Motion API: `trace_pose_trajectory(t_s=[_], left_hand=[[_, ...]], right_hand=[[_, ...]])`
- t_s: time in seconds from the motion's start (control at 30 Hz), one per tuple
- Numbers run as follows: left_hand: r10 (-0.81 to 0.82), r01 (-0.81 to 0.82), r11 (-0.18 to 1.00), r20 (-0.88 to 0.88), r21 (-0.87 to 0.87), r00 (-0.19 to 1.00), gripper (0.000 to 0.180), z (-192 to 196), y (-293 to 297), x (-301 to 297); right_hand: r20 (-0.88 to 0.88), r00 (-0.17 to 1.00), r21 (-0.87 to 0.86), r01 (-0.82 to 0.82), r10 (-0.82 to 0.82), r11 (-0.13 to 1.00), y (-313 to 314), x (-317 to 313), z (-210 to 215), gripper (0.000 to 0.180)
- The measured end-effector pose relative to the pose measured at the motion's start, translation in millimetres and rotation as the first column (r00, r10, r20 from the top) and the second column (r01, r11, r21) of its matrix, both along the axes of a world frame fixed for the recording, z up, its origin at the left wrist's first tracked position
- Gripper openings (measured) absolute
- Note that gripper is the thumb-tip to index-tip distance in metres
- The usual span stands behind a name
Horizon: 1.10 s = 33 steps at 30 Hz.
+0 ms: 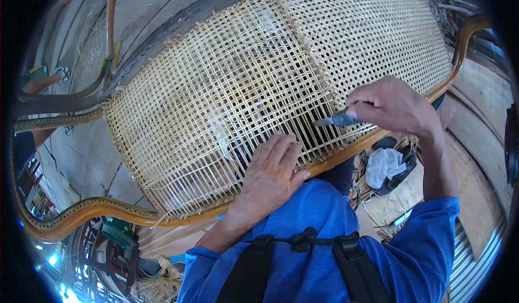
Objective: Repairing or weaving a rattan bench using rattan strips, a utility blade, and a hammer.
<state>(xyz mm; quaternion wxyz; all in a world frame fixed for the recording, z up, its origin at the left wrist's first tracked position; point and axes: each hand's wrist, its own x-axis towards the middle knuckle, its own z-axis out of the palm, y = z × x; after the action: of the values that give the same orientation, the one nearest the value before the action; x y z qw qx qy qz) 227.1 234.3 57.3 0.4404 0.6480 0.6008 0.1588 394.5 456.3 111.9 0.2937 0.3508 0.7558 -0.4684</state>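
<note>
A pale woven cane panel [216,86] stretches over a curved brown wooden frame [346,150]. Its left section is an open square weave; along the near edge only the strands running away from me show, uncrossed. In my right hand [392,105] is a short pointed tool [341,119] with a dark wrapped handle, its tip pointing left over the gap beside the panel's dividing rib. My left hand [273,165] lies on the near strands with fingers extended and thumb at the frame's rail. It holds nothing that I can see.
Right of the dividing rib [311,48], the cane has a denser pattern with small holes. A crumpled clear plastic bag [385,168] lies beyond the rail by my right arm. Curved wooden arms [92,208] extend at left. Another person's hand [43,81] shows at far left.
</note>
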Motion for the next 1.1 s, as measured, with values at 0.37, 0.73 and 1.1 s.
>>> trace_pose_trajectory(t_s=[0.37, 0.73, 1.1], left_hand=[[-0.053, 0.041, 0.994, -0.130, -0.097, 0.990, 0.072, -9, -7, 23], [0.012, 0.003, 0.992, -0.121, 0.124, 0.993, 0.057, -12, 26, 40], [0.055, -0.146, 0.956, 0.332, 0.254, 0.942, 0.071, -26, 58, 99]], right_hand=[[-0.194, 0.946, 0.090, 0.279, -0.258, 0.956, -3, 36, 1, 0.026], [-0.050, 0.844, 0.272, 0.526, -0.534, 0.806, -87, 71, -17, 0.035], [-0.103, 0.905, 0.275, 0.424, -0.412, 0.863, -67, 72, -27, 0.034]])
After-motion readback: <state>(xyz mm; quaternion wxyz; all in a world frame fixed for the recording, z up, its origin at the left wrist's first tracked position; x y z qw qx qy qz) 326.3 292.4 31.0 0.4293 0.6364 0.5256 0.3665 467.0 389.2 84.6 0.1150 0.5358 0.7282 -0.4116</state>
